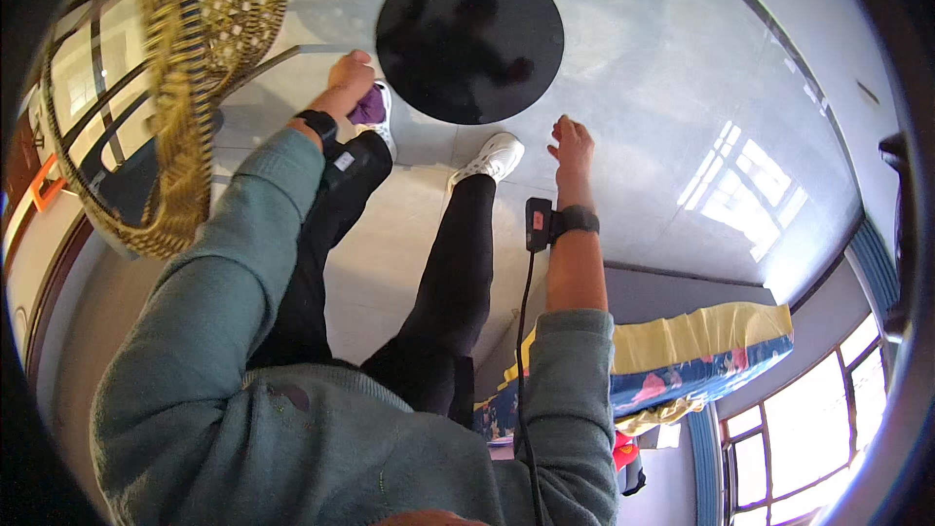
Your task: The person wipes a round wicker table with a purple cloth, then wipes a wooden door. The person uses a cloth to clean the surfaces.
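Note:
My left hand (351, 79) is closed around a crumpled purple cloth (369, 107), which hangs just above my left shoe. Before me is a round, glossy black tabletop (470, 40), and a dark reflection of a person shows on it. My left hand is near its left edge, apart from it. Below the top's right edge, my right hand (573, 144) is in the air with fingers loosely bent and nothing visible in it. Each wrist wears a black strap with a small device; a black cable (524, 321) runs from the right one. Whatever supports the tabletop is hidden.
A woven rattan chair (175, 117) stands close on my left, its legs pointing toward the tabletop. Shiny pale tiles (643, 88) cover the floor. At lower right is a piece of furniture with a yellow and blue floral cover (701, 343), near a window (811, 424).

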